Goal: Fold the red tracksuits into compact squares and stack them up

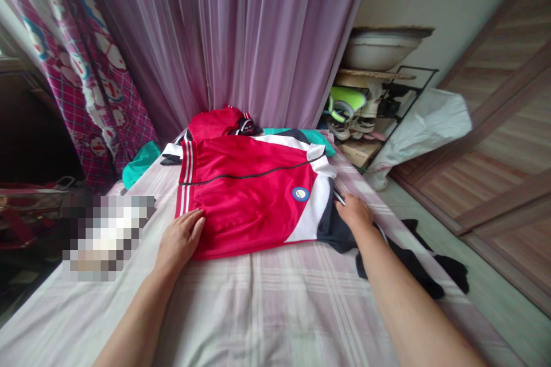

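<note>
A red, white and black track jacket [253, 200] lies spread on its side across the bed, its dark zip running crosswise. The striped hem points left, the white collar right, and a round blue badge sits on the chest. My left hand [183, 235] rests on the near corner of the hem with its fingers laid flat. At the black shoulder, my right hand [353, 210] is closed on the fabric, and a bit of white-edged piping sticks out by its fingers. A black sleeve runs on beneath my right forearm, which hides part of it.
Behind the jacket is a red garment heap [213, 126] beside green cloth [321, 139]. More green cloth [140, 163] lies at the bed's left edge, near a blurred-out patch. A shoe rack [387, 109] with a basin [383, 49] stands right, beside a white bag [426, 126]. Purple curtains hang behind.
</note>
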